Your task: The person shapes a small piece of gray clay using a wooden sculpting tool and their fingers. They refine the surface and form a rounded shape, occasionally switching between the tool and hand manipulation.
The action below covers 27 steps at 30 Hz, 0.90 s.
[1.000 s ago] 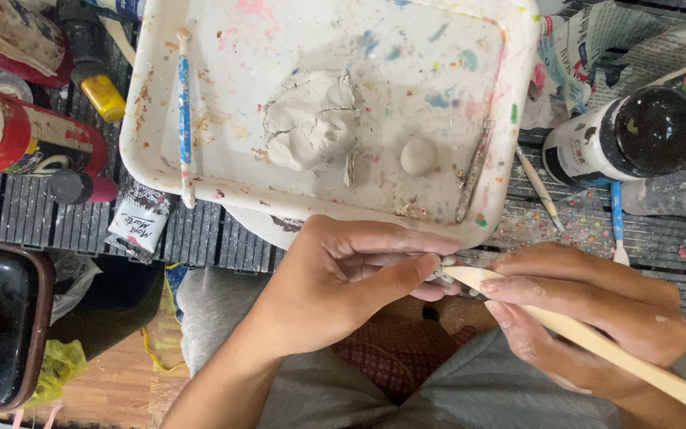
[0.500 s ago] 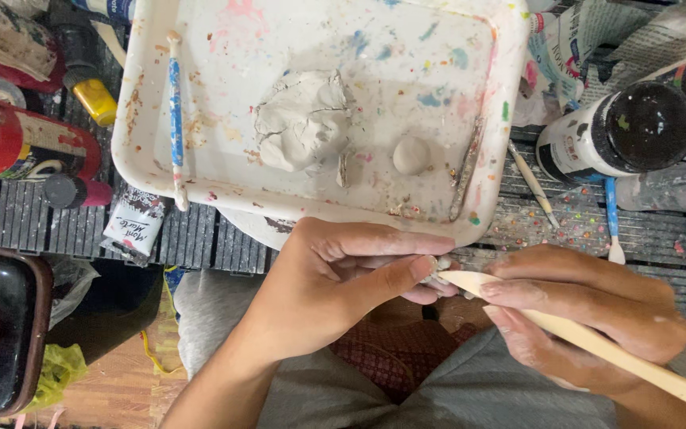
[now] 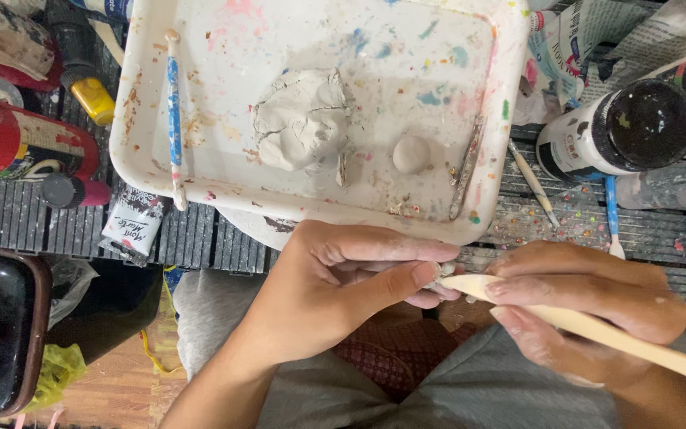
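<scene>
Two hands unchanged over the last second: your left hand [image 3: 335, 294] still pinches a small clay bit [image 3: 445, 272] in closed fingers. Your right hand [image 3: 589, 310] keeps the wooden modelling tool [image 3: 597, 326] gripped, tip touching the bit, below the white tray [image 3: 200, 171]; shaping continues.

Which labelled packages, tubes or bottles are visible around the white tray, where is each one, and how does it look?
Red bottle: left of the tray, lying on its side, red with a pale cap.
Paint tube: below the tray's left corner, white label, dark end.
Black-capped bottle: right of the tray, white label, lying with its cap toward the camera.
Printed paper: top right, crumpled, white and bluish.
</scene>
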Each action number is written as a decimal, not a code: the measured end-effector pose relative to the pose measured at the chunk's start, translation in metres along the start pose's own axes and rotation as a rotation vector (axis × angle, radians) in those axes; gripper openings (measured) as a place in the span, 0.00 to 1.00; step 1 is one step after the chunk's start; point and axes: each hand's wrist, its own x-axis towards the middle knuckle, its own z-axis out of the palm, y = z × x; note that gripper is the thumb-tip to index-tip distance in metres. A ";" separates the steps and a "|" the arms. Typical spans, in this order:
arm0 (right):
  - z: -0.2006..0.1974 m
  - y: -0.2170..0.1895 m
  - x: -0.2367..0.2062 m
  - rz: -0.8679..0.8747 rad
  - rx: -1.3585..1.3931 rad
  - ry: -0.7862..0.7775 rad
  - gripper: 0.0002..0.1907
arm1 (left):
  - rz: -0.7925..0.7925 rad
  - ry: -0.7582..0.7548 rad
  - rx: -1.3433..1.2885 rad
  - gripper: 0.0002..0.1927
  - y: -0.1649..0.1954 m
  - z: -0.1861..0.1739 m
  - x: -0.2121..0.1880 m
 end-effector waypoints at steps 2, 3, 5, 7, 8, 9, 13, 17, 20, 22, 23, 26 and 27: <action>-0.003 -0.001 -0.002 0.051 -0.030 0.010 0.12 | 0.022 0.000 0.025 0.12 0.000 0.000 0.000; -0.004 0.000 -0.002 0.074 -0.047 0.016 0.12 | 0.036 0.000 0.040 0.12 0.000 0.000 0.000; -0.008 0.002 -0.002 0.021 -0.029 -0.007 0.12 | 0.036 0.010 0.052 0.12 0.000 0.000 0.001; -0.008 0.004 -0.003 -0.018 -0.025 -0.025 0.13 | 0.027 0.021 0.058 0.12 -0.001 0.000 0.001; -0.006 0.005 -0.003 -0.034 -0.032 -0.029 0.13 | 0.019 0.026 0.060 0.12 -0.001 0.001 0.000; -0.004 0.006 -0.004 -0.050 -0.039 -0.034 0.14 | 0.013 0.029 0.063 0.13 -0.001 0.001 0.000; -0.002 0.006 -0.006 -0.017 -0.022 -0.006 0.14 | 0.008 0.009 0.047 0.13 -0.001 0.002 -0.002; -0.005 0.004 -0.003 0.002 -0.013 -0.014 0.14 | -0.005 -0.011 0.030 0.13 -0.002 0.001 -0.001; -0.009 0.002 -0.001 0.006 -0.066 -0.019 0.13 | -0.001 -0.010 0.021 0.13 -0.001 0.000 -0.001; -0.010 0.003 -0.002 -0.018 -0.074 -0.021 0.13 | 0.005 -0.007 0.033 0.13 -0.001 0.001 -0.001; -0.008 0.005 -0.002 -0.045 -0.062 -0.019 0.13 | 0.010 -0.008 0.050 0.13 -0.001 0.000 -0.002; -0.008 0.010 -0.009 -0.017 -0.011 -0.030 0.13 | -0.004 -0.009 0.076 0.13 0.000 0.002 -0.002; -0.008 0.011 -0.012 0.008 0.008 -0.036 0.13 | -0.012 -0.009 0.082 0.13 0.001 0.002 -0.002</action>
